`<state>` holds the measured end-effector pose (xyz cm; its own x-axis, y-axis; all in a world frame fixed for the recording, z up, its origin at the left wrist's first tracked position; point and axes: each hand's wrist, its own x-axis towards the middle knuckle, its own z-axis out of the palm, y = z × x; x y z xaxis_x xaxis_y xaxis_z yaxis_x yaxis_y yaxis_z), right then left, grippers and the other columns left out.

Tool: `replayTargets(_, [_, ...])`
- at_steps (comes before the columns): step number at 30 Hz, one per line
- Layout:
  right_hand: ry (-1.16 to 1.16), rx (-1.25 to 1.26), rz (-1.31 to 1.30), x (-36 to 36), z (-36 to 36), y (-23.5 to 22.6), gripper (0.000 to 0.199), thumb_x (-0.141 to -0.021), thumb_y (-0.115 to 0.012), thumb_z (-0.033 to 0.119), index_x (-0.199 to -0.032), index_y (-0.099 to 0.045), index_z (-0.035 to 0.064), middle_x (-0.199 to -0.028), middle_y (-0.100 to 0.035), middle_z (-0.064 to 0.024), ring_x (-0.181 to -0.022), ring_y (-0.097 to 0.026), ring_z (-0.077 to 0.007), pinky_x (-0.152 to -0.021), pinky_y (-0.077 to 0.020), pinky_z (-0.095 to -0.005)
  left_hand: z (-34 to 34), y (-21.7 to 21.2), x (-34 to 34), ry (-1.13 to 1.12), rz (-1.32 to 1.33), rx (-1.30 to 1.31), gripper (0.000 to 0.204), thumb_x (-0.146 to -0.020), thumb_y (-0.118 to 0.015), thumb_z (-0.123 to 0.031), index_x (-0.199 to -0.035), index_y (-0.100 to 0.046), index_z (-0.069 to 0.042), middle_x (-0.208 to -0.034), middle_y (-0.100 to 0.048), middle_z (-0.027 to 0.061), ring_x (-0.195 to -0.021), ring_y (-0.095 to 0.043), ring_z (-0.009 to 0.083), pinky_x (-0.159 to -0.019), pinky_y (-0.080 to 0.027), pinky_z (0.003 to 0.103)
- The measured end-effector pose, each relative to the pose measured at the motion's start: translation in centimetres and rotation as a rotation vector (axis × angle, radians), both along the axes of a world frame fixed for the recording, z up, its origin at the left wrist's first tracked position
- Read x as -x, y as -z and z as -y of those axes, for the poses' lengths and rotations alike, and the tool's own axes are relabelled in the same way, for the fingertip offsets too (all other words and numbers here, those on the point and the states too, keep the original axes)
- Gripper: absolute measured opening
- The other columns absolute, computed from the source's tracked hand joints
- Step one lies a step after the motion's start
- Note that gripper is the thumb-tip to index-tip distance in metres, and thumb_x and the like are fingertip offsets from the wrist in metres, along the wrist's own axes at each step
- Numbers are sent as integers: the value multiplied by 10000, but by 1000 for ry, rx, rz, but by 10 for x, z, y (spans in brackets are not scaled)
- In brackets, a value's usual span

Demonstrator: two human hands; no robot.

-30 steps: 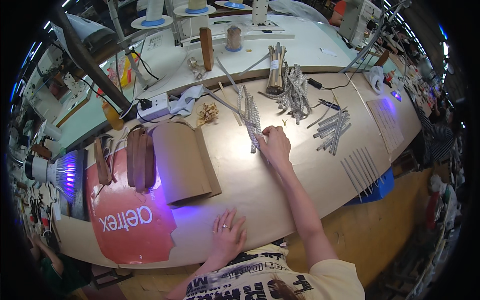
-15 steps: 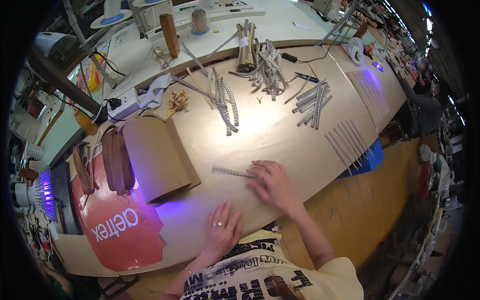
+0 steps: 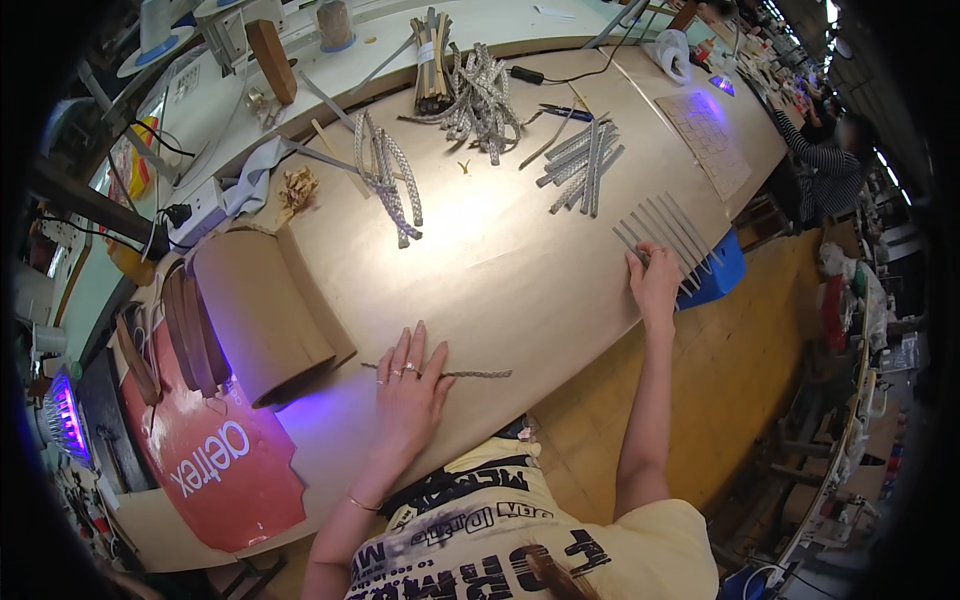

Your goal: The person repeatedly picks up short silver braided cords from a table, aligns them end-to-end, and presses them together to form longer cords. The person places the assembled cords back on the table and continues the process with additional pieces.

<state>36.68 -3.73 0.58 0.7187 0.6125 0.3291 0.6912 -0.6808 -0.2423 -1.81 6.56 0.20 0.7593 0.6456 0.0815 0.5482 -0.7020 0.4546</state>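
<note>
My left hand (image 3: 408, 388) lies flat with its fingers stretched over a narrow braided grey strip (image 3: 482, 374), pressing it to the brown-covered table. Both ends of the strip stick out past the fingers. Farther right, my right hand (image 3: 655, 282) is at a row of thin grey strips (image 3: 678, 228) lying side by side at the table's near edge. Its thumb and fingers are pinched at the end of one strip, which they partly hide. Beyond the hands lie a stack of cut braided pieces (image 3: 585, 165) and several longer braided strips (image 3: 388, 180).
A curved brown board (image 3: 265, 310) stands left of my left hand, beside brown strap coils (image 3: 192, 330) and a red sheet (image 3: 225, 460). At the back are a tied bundle (image 3: 433, 65), a braid heap (image 3: 485, 100) and a pen (image 3: 567, 112). A blue bin (image 3: 722, 270) sits below the edge.
My right hand has let go of the braided strip and moved right to the row of thin strips. My left hand has moved forward onto the braided strip. The view has shifted.
</note>
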Motion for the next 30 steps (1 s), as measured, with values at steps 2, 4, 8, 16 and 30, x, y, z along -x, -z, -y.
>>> replayTargets(2, [35,34,-64,-6,-2,1,241,-918,-661,253,-1028,-681,39,-989,-632,-152,-999,-602,-345,-879,-459,-453,0,-2,6,-24,72,-37,304,-919,-652,-221,-1199,-662,-104,-1415,-514,147,-1300,-478,330,-1068,-336,472])
replayTargets(4, [74,87,-128,-11,-3,-1,235,-913,-665,258,-1003,-687,43,-969,-650,-146,-981,-617,-338,-855,-470,-459,1,-5,10,-38,157,-54,197,-900,-672,-167,-1076,-709,-88,-1266,-627,124,-1155,-581,305,-975,-401,439])
replayTargets(8, [69,134,-182,-14,-8,-11,220,-919,-648,250,-980,-692,44,-945,-688,-148,-934,-649,-337,-808,-490,-466,0,-16,13,-117,217,162,159,-898,-675,-166,-1020,-714,-71,-1051,-669,93,-935,-605,280,-854,-433,409])
replayTargets(16, [84,351,126,30,-23,-41,167,-969,-574,208,-1009,-629,55,-935,-706,-147,-888,-666,-361,-738,-500,-451,-12,-19,16,-203,58,-148,330,-907,-668,-184,-1223,-648,-91,-1256,-599,132,-1118,-570,312,-951,-429,444])
replayTargets(30, [-297,-134,-1180,172,-16,-43,382,-1032,-502,90,-1380,-496,-67,-964,-677,-81,-756,-593,-83,-735,-503,-229,-4,8,26,-119,-19,-94,464,-896,-643,-99,-1341,-550,-8,-1431,-500,178,-1308,-494,334,-1067,-405,478])
